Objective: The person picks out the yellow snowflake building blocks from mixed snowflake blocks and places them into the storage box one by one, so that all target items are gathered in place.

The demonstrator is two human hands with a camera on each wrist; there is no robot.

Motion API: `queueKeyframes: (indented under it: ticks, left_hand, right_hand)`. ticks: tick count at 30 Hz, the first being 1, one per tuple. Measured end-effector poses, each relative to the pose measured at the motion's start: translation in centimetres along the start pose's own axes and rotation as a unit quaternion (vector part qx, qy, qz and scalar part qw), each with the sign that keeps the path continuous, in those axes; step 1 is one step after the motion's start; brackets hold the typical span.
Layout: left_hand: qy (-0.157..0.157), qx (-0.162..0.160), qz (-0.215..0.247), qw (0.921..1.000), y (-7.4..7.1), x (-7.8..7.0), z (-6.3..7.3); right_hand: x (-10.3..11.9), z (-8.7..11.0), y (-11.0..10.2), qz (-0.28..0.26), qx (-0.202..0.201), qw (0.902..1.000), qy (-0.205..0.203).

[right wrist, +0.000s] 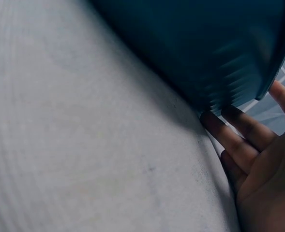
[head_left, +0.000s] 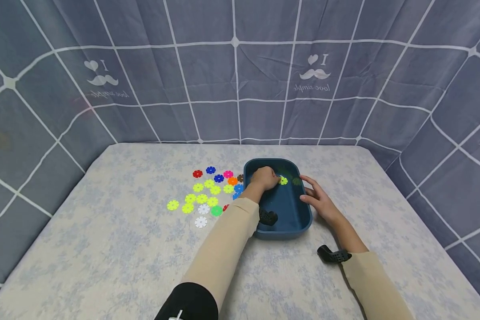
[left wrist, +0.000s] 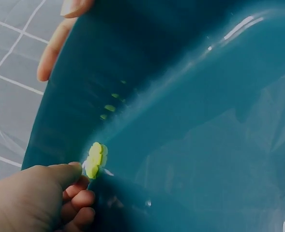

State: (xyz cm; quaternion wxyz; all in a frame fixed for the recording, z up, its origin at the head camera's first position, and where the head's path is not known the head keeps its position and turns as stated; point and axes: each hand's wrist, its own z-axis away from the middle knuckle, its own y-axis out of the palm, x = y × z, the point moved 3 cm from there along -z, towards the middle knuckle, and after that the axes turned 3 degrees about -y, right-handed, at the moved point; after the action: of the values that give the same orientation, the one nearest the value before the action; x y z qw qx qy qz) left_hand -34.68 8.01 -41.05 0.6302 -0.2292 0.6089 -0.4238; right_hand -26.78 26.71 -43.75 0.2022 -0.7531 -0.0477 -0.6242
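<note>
A dark blue plastic bin (head_left: 290, 218) stands on the table. My left hand (head_left: 265, 178) reaches inside it, thumb and curled fingers pinching a yellow-green notched plastic disc (left wrist: 95, 162) near the bin's inner wall. White bits show beside that disc in the left wrist view; what they belong to is unclear. Against the bin's right side rests my right hand (head_left: 320, 200), its fingers (right wrist: 234, 142) extended and touching the outer wall. Left of the bin lie loose notched discs, among them yellow-green ones (head_left: 202, 198), white (head_left: 201, 222), green (head_left: 216, 210) and red (head_left: 198, 174).
Dark blue discs (head_left: 210, 170), a pink disc (head_left: 228, 174) and an orange disc (head_left: 233, 181) lie near the bin's left wall. My left forearm partly covers the nearest discs. A grey-blue curtain (head_left: 264, 75) with white lines hangs behind the pale patterned table (head_left: 104, 249).
</note>
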Motion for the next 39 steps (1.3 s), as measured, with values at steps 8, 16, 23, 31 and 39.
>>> queueKeyframes:
  ticks: [8, 16, 23, 31, 39]
  left_hand:
    - [0.005, -0.018, 0.042, 0.999, -0.5, 0.0, 0.2]
    - [0.037, -0.033, 0.118, 0.9917, -1.4, -0.8, 1.0]
    - [0.088, -0.041, 0.148, 0.9842, -1.9, -1.2, 1.7]
    - [0.128, -0.046, 0.172, 0.9758, -3.1, -1.0, 3.1]
    - [0.133, -0.056, 0.205, 0.9681, -5.3, 0.3, 4.2]
  right_hand:
    - [0.2, -0.1, 0.1, 0.001, -0.002, 1.0, 0.0]
    - [0.3, -0.1, 0.2, 0.008, 0.007, 0.9999, -0.011]
    - [0.3, 0.2, 0.3, 0.007, 0.008, 0.9999, -0.011]
    - [0.1, 0.0, 0.4, 0.012, -0.003, 0.9999, 0.002]
    - [0.0, 0.0, 0.3, 0.015, -0.008, 0.9998, 0.007]
